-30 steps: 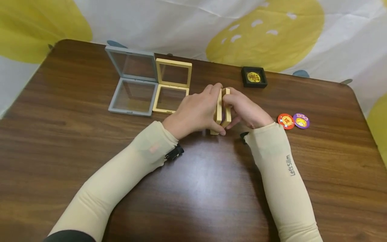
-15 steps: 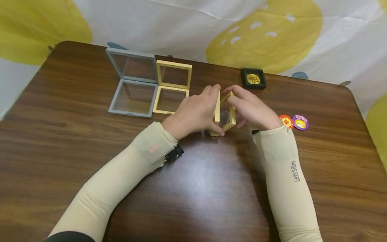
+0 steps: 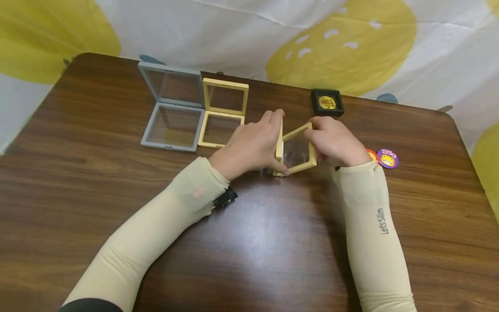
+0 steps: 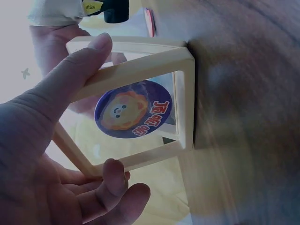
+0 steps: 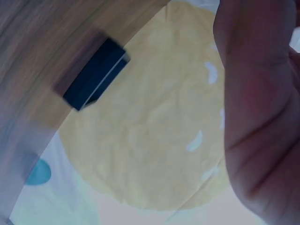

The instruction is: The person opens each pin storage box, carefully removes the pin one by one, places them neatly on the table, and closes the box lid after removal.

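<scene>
A small cream-yellow hinged display frame (image 3: 314, 151) with clear film windows stands on edge near the middle of the table, parted like a book. My left hand (image 3: 253, 145) grips its left half, thumb on one side edge and fingers on the other. With thumb and fingers my right hand (image 3: 338, 141) pinches the far side of the right half. The left wrist view shows a purple round disc (image 4: 133, 108) with a smiling cartoon face and red-and-white characters at the film of the left half. In the right wrist view my right hand (image 5: 262, 108) fills the right side, its fingertips out of sight.
An open grey frame (image 3: 169, 147) and an open cream frame (image 3: 220, 112) stand side by side at the back left. A black frame (image 3: 328, 103) with a gold disc is at the back. Red (image 3: 372, 156) and purple (image 3: 387, 159) discs lie beyond my right wrist.
The two halves of the cream frame have swung apart. My right hand has moved right with the right half, while my left hand has stayed in place holding the left half.
</scene>
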Motion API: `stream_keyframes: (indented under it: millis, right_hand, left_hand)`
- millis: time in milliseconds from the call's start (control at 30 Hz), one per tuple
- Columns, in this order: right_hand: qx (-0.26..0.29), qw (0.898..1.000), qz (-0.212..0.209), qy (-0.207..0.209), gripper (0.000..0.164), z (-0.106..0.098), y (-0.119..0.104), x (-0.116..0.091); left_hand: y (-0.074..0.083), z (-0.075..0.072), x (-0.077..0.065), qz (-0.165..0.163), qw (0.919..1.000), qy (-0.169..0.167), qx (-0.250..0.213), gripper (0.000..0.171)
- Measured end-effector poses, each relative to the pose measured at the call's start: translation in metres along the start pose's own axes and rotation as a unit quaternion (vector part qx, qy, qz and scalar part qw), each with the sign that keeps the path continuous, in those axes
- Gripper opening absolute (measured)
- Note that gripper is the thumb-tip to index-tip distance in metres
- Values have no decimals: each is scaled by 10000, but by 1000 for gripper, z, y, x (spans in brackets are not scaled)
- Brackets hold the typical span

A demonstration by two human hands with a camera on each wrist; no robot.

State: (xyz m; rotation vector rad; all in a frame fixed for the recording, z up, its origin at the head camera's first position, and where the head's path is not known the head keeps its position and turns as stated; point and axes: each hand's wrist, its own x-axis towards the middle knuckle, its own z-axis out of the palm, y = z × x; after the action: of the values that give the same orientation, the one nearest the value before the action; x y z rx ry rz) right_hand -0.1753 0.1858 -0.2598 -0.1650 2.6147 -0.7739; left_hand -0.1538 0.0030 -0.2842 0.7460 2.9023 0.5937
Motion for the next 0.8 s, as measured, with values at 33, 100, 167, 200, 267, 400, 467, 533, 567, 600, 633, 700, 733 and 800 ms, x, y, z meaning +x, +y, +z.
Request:
stream_keyframes:
  millis: [33, 100, 167, 200, 267, 400, 467, 533, 567, 600, 633, 700, 733, 800]
  right_hand:
    - [-53, 10000, 30, -2, 25, -1, 1, 0]
    - [-76, 9999, 81, -65, 24, -4, 5, 1]
    - [-74, 9998, 133, -164, 23, -6, 8, 2]
    - [-89, 9996, 160, -206, 23, -7, 10, 3]
    - [-97, 9993, 205, -289, 23, -8, 12, 4]
    - [-194, 9992, 225, -256, 23, -9, 15, 6]
    - [-223, 9993, 209, -203, 22, -9, 16, 7]
    - [-220, 9994, 192, -175, 23, -9, 17, 6]
    - [-218, 9995, 169, -180, 25, -10, 18, 6]
    - [-273, 9993, 162, -201, 29, -11, 19, 4]
    - [-328, 9990, 160, -245, 34, -12, 20, 4]
    - [-465, 9982, 163, -340, 43, -14, 22, 2]
    - [-555, 9976, 162, -372, 46, -15, 23, 1]
    - [-742, 9962, 139, -436, 49, -17, 26, 0]
  left_hand:
    - [0, 0, 0, -28, 10000, -18, -8, 116]
    - [0, -1, 0, -78, 10000, -61, -2, 116]
    - [0, -1, 0, -122, 9999, -89, 5, 117]
    - [0, -2, 0, -140, 9998, -103, 4, 117]
    - [0, -2, 0, -174, 9998, -131, 12, 117]
    - [0, -2, 0, -213, 9996, -168, 26, 118]
    - [0, -3, 0, -222, 9996, -183, 31, 117]
    - [0, -3, 0, -226, 9996, -188, 13, 117]
    - [0, -3, 1, -235, 9995, -200, 3, 116]
    - [1, -3, 1, -241, 9995, -216, -8, 116]
    - [1, -3, 1, -247, 9994, -239, -12, 115]
    - [0, -3, 1, -247, 9993, -288, -18, 115]
    - [0, -3, 1, -243, 9992, -305, -21, 115]
    - [0, -3, 1, -229, 9991, -346, -9, 116]
